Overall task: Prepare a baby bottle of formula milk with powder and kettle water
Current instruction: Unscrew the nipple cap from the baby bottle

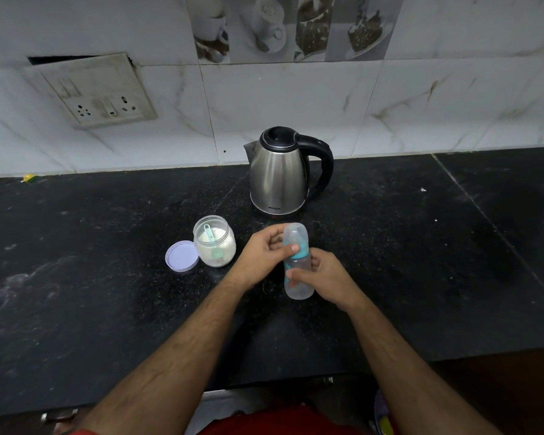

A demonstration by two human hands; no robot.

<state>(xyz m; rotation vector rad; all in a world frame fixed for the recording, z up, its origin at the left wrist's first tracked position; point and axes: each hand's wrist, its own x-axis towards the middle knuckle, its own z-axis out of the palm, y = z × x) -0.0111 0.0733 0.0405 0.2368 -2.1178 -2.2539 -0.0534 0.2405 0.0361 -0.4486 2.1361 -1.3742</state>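
Observation:
A clear baby bottle (pixel 299 285) with a teal collar and a frosted cap is held above the black counter (pixel 91 277). My left hand (pixel 261 255) grips its cap and collar from the left. My right hand (pixel 327 277) wraps around the bottle's body from the right. Behind them stands a steel kettle (pixel 278 174) with a black lid and handle, lid closed. To the left, an open glass jar of white powder (pixel 215 244) holds a teal scoop (pixel 208 234). Its lilac lid (pixel 182 256) lies beside it, touching the jar.
A tiled wall with a switch and socket plate (pixel 98 92) rises behind the counter. A small yellow object (pixel 29 178) lies at the wall's foot on the far left. The counter's front edge runs just below my forearms.

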